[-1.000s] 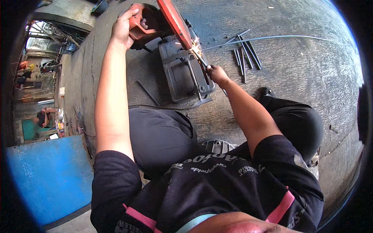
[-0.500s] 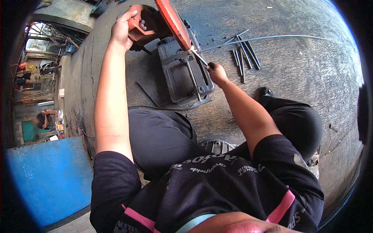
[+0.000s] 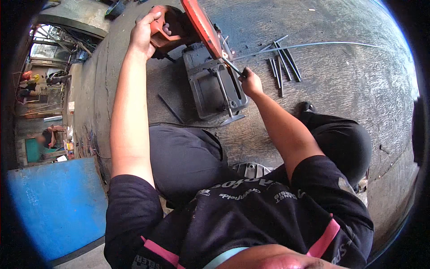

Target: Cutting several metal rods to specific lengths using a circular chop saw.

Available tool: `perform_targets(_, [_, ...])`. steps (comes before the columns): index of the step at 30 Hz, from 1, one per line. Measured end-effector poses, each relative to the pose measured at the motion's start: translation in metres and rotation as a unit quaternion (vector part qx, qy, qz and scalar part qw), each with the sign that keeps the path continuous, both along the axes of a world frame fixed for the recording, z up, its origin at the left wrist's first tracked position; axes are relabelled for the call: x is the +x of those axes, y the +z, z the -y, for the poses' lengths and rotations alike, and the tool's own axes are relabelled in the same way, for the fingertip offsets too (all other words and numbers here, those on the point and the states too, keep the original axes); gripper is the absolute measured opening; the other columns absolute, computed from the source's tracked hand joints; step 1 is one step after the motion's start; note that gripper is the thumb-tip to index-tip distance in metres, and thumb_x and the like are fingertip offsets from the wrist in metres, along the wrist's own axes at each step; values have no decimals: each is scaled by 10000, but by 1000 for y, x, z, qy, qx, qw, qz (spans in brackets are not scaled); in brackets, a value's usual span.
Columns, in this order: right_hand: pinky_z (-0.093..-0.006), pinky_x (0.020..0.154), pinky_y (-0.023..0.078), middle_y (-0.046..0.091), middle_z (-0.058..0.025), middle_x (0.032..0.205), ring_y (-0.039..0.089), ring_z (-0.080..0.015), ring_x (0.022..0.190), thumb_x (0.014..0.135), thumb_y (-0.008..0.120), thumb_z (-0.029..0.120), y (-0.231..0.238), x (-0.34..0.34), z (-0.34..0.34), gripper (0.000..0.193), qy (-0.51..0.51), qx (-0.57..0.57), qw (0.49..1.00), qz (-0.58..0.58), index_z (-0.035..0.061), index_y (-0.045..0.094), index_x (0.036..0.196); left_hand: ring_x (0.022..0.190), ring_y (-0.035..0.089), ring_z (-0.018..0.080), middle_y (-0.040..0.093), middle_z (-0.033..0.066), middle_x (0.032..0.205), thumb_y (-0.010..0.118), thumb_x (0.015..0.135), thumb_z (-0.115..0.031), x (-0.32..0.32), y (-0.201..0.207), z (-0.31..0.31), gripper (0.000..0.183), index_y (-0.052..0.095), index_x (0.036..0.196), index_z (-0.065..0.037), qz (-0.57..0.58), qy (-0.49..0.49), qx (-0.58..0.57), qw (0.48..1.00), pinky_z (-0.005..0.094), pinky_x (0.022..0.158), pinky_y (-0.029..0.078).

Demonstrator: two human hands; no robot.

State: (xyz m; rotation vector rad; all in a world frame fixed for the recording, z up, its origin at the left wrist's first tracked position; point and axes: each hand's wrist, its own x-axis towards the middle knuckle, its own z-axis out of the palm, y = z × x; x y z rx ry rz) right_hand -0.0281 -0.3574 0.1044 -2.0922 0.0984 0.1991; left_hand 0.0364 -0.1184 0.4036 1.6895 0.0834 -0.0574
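Observation:
An orange cut-off saw stands in front of me, its guard [image 3: 204,29] raised over a grey metal base [image 3: 195,92] with a clamp screw [image 3: 220,87]. Around its orange loop handle [image 3: 166,43], at the upper left, my left hand [image 3: 142,36] is closed. My right hand [image 3: 251,84] grips the near end of a slim metal tube [image 3: 233,67] that slants in under the guard's lower tip. A small reddish glow shows just right of that tip. The guard hides the cutting point.
Several short metal tubes [image 3: 283,62] lie on the floor to the right, crossed by a long thin rod [image 3: 313,44]. Left of the base lies a loose bar [image 3: 170,108], near a black cable [image 3: 183,125]. A blue panel [image 3: 58,206] and another person [image 3: 48,138] are at the left.
The bright glow at the guard's tip has shrunk to a small reddish spot further right. Both hands keep their grips, and the saw appears slightly further right in view.

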Motion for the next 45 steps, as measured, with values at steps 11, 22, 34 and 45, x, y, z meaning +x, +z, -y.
perform_targets(11, [-393,545,434,570,-138,667,556,-285,585,927,494,256,-6,-1,2,251,94,215,970,-72,30,599,891,809,581,154,558,98,937,461,907,-282,0,0,0,431,460,1227,8,-7,8,5,1000,308,754,533])
perform_targets(22, [-293,438,340,457,-8,592,415,-132,473,958,457,264,-5,0,12,288,98,404,881,-226,32,603,869,835,572,165,547,111,960,471,900,-275,3,-2,0,429,451,1213,18,9,-6,-4,1000,305,752,525])
perform_targets(34, [-283,471,323,443,0,651,390,-125,522,956,480,274,-19,8,22,229,101,506,795,-319,52,535,947,812,566,153,544,106,954,464,902,-285,0,1,4,439,449,1216,22,-4,-6,-7,1000,298,750,523])
perform_targets(45, [-264,461,328,444,5,656,400,-109,524,932,530,188,-3,4,22,122,121,434,861,-237,73,494,915,825,567,159,542,107,959,491,893,-264,0,2,5,417,455,1197,18,18,0,-7,1000,298,753,523])
